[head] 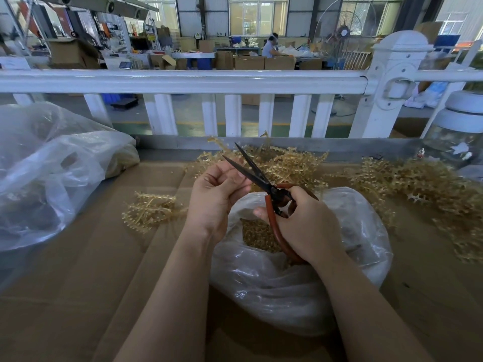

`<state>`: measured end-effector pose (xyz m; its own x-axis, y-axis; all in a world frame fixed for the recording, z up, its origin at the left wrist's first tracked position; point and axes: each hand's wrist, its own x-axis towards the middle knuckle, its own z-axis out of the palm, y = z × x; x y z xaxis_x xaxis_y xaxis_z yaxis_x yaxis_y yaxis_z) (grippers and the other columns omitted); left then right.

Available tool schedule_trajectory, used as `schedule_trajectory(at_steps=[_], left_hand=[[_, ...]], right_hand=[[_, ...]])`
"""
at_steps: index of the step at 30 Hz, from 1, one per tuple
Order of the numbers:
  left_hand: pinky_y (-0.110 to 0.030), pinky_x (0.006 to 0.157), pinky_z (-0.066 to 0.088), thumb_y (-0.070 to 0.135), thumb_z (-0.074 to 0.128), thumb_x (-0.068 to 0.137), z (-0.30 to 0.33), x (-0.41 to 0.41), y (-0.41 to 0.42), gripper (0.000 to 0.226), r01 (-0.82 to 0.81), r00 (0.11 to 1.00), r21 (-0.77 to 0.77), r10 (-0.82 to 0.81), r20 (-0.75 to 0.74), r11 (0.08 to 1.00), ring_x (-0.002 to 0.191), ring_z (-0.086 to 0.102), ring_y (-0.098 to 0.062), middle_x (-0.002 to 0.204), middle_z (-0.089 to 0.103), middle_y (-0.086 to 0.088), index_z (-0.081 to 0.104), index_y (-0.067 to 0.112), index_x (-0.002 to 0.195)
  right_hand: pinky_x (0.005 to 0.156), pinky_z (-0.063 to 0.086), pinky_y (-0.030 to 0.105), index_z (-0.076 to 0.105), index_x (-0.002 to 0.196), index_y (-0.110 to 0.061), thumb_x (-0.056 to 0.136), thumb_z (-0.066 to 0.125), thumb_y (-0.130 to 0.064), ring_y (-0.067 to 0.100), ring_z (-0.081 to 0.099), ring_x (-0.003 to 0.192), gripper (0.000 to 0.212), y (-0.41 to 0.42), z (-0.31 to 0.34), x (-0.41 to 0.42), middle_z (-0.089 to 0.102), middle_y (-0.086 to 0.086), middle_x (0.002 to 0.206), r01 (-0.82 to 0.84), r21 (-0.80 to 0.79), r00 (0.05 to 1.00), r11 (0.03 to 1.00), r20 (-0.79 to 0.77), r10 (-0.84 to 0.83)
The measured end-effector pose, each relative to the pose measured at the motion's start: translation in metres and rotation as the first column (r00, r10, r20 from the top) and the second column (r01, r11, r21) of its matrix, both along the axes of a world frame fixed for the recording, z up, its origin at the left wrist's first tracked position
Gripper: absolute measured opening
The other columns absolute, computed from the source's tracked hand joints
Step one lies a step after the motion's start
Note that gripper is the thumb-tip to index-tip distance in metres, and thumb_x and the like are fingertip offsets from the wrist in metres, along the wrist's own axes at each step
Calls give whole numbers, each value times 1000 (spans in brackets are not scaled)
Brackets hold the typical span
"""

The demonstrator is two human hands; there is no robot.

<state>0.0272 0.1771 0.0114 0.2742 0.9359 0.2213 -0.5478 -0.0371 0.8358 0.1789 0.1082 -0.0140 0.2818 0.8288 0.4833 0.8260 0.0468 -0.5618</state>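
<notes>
My right hand grips the red handles of a pair of scissors, whose dark blades stand apart and point up and to the left. My left hand is held up beside the blades with its fingers curled, pinching something too small to make out. Both hands hover over an open clear plastic bag with small tan pieces inside.
Tan plastic sprue pieces lie in piles at the back, the right and the left of the cardboard-covered table. A big clear bag sits at left, a glass jar at right, a white railing behind.
</notes>
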Motion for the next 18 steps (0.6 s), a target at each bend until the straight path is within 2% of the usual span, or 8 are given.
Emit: schedule_trajectory(at_steps=[5,9,14,18], left_hand=[[-25,74,57,5,64,81,-1,1,-1,13,20,999,27,-18,-45,999,74,67,-16,82,71,-6,64,5,94],[-25,74,56,3,64,83,-1,2,-1,12,18,999,30,-16,-49,999,74,67,-16,83,71,-6,63,5,94],[-25,74,56,7,66,77,0,1,-1,20,25,999,20,-24,-35,999,75,66,-17,86,69,-9,63,4,96],[-29,79,55,8,67,76,0,2,-1,20,24,999,15,-24,-29,1000,79,65,-21,88,68,-12,63,4,95]], right_hand=[[55,31,10,58,95,-33,66,50,-87,-1,49,69,62,-1,1,-1,51,-25,70,14,18,999,1000,34,-14],[56,34,10,62,90,-28,65,47,-89,1,53,69,68,-1,1,-1,58,-20,73,31,21,997,999,70,-33],[53,29,7,60,82,-27,67,49,-88,-7,47,59,64,-2,1,-2,51,-23,64,31,23,997,999,72,-32],[51,27,7,61,80,-27,65,46,-90,-12,45,58,66,-2,1,-2,48,-26,62,36,31,997,999,63,-38]])
